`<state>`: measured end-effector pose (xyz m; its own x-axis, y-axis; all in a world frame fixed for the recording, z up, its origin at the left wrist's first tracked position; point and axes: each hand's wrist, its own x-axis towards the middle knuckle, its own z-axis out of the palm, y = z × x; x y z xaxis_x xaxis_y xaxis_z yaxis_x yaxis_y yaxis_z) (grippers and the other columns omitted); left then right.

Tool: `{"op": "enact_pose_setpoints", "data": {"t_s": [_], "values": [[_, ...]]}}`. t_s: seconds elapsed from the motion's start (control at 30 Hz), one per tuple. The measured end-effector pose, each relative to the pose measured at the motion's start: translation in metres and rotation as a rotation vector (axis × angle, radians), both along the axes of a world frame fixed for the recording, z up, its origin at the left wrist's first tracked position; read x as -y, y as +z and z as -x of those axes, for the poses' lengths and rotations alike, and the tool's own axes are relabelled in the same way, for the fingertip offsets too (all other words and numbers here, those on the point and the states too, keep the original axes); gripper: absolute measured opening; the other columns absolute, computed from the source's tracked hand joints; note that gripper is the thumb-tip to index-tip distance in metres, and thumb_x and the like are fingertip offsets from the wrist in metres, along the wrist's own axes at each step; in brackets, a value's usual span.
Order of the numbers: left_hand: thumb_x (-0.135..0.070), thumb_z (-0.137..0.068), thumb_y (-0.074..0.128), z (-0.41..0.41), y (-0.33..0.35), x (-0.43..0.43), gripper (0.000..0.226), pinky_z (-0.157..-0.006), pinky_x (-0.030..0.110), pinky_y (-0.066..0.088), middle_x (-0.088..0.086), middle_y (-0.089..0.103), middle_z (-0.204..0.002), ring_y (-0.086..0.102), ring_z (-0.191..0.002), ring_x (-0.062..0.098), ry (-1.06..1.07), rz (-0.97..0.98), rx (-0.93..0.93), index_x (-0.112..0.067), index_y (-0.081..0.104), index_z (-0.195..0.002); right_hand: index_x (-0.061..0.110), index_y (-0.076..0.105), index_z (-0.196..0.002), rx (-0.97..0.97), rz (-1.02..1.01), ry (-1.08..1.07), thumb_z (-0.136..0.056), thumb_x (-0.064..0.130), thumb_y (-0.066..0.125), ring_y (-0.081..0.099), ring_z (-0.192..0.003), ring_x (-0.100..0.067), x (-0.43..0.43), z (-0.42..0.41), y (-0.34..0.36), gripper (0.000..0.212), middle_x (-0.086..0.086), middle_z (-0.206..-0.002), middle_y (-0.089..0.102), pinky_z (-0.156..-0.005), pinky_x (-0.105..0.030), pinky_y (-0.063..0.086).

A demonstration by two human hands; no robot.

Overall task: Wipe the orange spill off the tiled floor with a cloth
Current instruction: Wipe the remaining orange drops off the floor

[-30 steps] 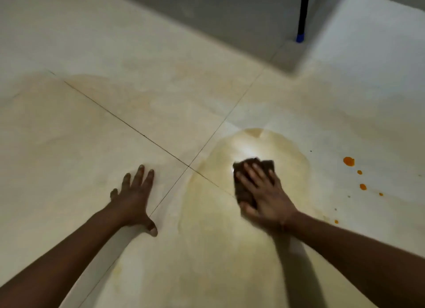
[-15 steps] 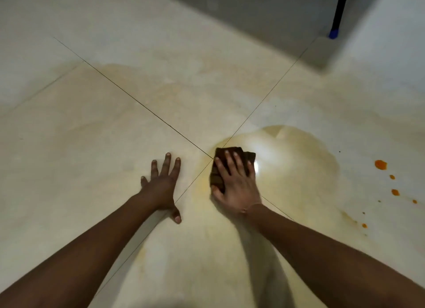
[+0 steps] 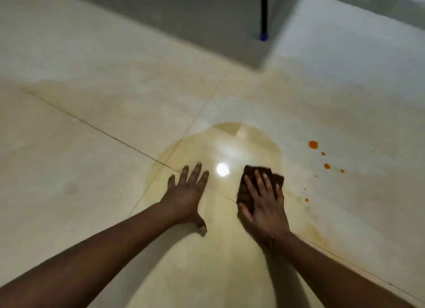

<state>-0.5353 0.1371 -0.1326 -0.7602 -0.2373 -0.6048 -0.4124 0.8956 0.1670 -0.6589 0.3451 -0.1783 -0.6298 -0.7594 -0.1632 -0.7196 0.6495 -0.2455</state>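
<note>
1. A dark brown cloth (image 3: 247,188) is pressed flat to the tiled floor (image 3: 92,169) under the right hand (image 3: 264,206), fingers straight and spread over it, thumb at its left edge.
2. The left hand (image 3: 187,197) is laid flat on the floor left of the cloth, fingers extended, nothing held.
3. A pale orange smear (image 3: 230,144) is seen around and beyond both hands.
4. Orange drops (image 3: 313,144) are scattered to the right, apart from the cloth.
5. A dark leg with a blue foot (image 3: 264,35) stands far behind.
</note>
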Motion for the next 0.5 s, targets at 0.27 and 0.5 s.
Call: {"op": "enact_pose_setpoints", "data": {"t_s": [0.27,0.5], "values": [[-0.068,-0.045,0.083,0.114,-0.01,-0.056,0.153,-0.114,0.063,0.001,0.006,-0.03,-0.157,-0.023,-0.143,0.039,-0.047,-0.036,-0.004,-0.022,-0.019,-0.15,0.035,-0.001,-0.155,-0.04,-0.051,-0.27,-0.087,0.06,0.022,-0.015,-0.149,-0.016,-0.047,0.05,-0.002,0.076,0.001,-0.164,-0.007,-0.12,-0.049,0.001],[-0.059,-0.04,0.09,0.159,-0.016,-0.072,0.167,-0.108,0.07,0.001,0.014,-0.048,-0.144,-0.032,-0.136,0.049,-0.007,0.042,0.161,-0.019,-0.037,-0.141,0.033,0.007,-0.156,-0.046,-0.048,-0.454,-0.086,0.061,0.022,-0.011,-0.149,-0.017,-0.089,0.08,-0.007,0.077,0.0,-0.164,-0.001,-0.12,-0.047,-0.002]]}}
